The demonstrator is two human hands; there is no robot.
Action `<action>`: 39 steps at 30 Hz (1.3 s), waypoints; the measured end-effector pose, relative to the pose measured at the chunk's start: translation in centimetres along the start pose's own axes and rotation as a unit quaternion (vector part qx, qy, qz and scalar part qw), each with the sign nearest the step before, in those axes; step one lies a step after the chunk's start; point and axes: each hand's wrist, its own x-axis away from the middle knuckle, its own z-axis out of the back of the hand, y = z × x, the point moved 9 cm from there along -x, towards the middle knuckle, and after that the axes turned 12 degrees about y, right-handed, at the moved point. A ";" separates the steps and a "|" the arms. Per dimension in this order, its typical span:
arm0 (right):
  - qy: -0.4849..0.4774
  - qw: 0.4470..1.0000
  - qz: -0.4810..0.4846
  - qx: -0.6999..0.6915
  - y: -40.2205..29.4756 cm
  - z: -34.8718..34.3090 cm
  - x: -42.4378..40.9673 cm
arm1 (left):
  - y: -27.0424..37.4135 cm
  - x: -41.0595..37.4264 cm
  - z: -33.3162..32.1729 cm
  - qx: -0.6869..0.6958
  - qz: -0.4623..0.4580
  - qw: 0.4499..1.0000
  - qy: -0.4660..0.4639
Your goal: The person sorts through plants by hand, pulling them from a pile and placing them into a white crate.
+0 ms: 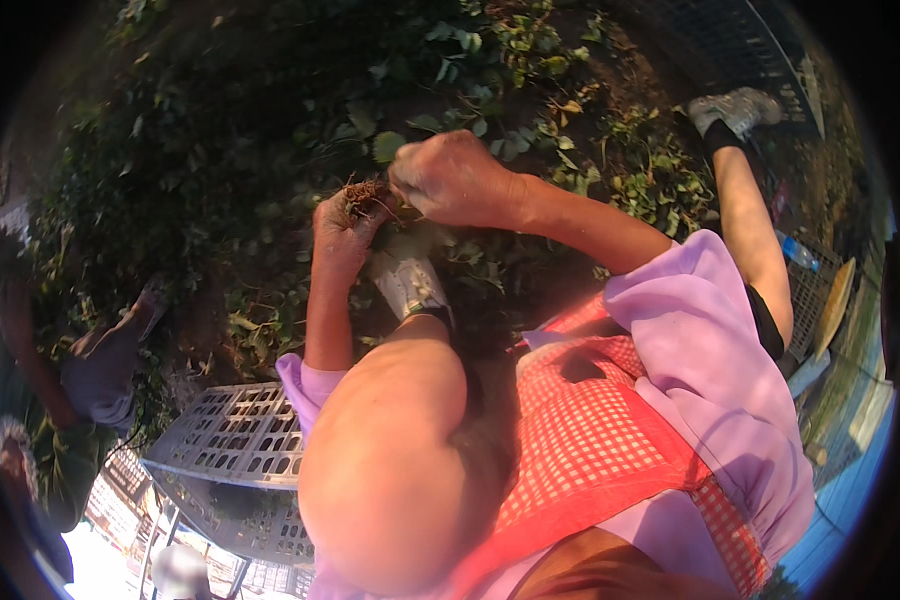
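Note:
My left hand (343, 229) is closed around a small bundle of rooted plants. The bundle's brown, stringy roots (365, 196) stick up over the thumb side. Against the bundle's right edge, my right hand (457, 180) is curled tight with its fingertips on the plants; which part it pinches is hidden. A toothed green leaf (388, 146) shows just beyond the right fingertips. Both hands are above ground strewn with leafy green plants (495, 142), which look like strawberry plants. Below the hands is my white shoe (409, 285).
White perforated plastic crates (232, 439) stand at the lower left, near another person (82, 390). A dark crate (727, 45) is at the upper right by my other shoe (739, 111). A plastic bottle (799, 253) lies on a crate (806, 300) at the right.

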 end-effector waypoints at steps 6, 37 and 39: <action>0.206 0.978 -0.035 0.012 4.1 7.7 -5.0 | -4.3 0.4 4.8 0.051 0.026 0.985 0.161; -0.008 0.973 -0.197 -0.120 9.8 -3.8 2.2 | -5.2 0.6 4.5 0.031 0.037 0.989 0.141; -0.024 0.981 -0.140 -0.132 7.1 -4.6 1.9 | -4.7 0.6 2.6 0.132 0.092 0.980 0.122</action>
